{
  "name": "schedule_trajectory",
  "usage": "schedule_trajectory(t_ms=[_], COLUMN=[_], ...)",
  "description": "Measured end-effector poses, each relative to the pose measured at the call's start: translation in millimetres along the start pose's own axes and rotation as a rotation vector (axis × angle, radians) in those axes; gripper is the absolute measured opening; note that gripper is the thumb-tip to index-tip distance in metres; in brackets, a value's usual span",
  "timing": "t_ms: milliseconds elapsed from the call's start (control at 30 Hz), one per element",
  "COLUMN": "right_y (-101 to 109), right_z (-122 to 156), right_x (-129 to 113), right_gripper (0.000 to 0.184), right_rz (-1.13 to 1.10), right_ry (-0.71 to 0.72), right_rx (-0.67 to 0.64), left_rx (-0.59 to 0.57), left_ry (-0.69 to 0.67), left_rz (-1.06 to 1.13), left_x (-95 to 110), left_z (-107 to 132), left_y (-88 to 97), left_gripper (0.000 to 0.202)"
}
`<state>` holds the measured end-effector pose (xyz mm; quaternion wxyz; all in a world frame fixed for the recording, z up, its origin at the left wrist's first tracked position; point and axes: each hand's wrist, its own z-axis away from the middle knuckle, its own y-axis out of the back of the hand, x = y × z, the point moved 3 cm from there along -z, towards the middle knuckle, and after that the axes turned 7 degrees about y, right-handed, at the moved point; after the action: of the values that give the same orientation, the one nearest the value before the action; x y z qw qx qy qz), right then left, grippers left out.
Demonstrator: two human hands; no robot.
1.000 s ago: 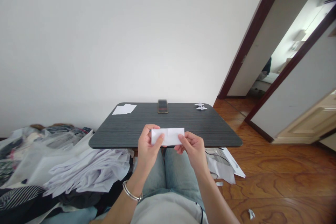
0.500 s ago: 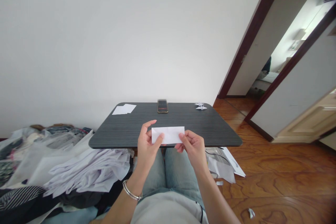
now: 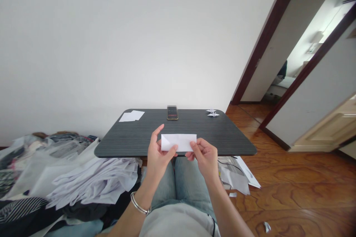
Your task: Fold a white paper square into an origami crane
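A folded white paper strip (image 3: 178, 142) is held level between my two hands, just above the near edge of the dark table (image 3: 116, 146). My left hand (image 3: 159, 153) grips its left part, thumb along the lower edge and index finger raised off it. At the right end my right hand (image 3: 204, 154) pinches the paper, thumb on the front and fingers behind. Faint creases show on the strip. Two small folded paper cranes (image 3: 213, 114) rest at the table's back right. White paper sheets (image 3: 131, 116) lie at the back left.
A phone (image 3: 172, 113) leans upright at the table's back, by the wall. Piled clothes and white fabric (image 3: 94, 179) lie on the left. Papers and a clear bag (image 3: 235, 177) sit low on the right, above the wooden floor (image 3: 292, 189). A doorway opens at the right.
My left thumb has slid right along the strip's lower edge, and my left index finger has lifted higher. The right hand's pinch has barely moved.
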<state>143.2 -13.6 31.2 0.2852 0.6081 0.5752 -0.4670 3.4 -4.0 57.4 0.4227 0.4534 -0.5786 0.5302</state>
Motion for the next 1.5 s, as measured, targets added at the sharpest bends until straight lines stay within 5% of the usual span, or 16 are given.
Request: schedule_trajectory(t_ms=[367,1100,1267,1500], right_y=[1.1,6.8,4.5,3.4], right_z=[1.1,-2.5,-2.0,-1.9], right_x=[1.5,4.4,4.3,7.9], right_gripper=[0.025,0.029,0.029,0.028], right_rz=[0.026,0.019,0.024,0.005], right_ry=[0.021,-0.019,-0.018,-0.039], right_rx=[0.016,0.065,0.044,0.017], left_rx=[-0.027,-0.065,-0.063,-0.079], left_ry=[0.031,0.095,0.076,0.053], left_rz=[0.069,0.063,0.101,0.004], left_x=[-5.7,-4.4,-1.4,-0.9], left_z=[0.9,-0.7,0.0,-0.8], left_y=[-3.2,22.1,16.0,3.6], left_gripper=[0.085,0.08,0.062,0.071])
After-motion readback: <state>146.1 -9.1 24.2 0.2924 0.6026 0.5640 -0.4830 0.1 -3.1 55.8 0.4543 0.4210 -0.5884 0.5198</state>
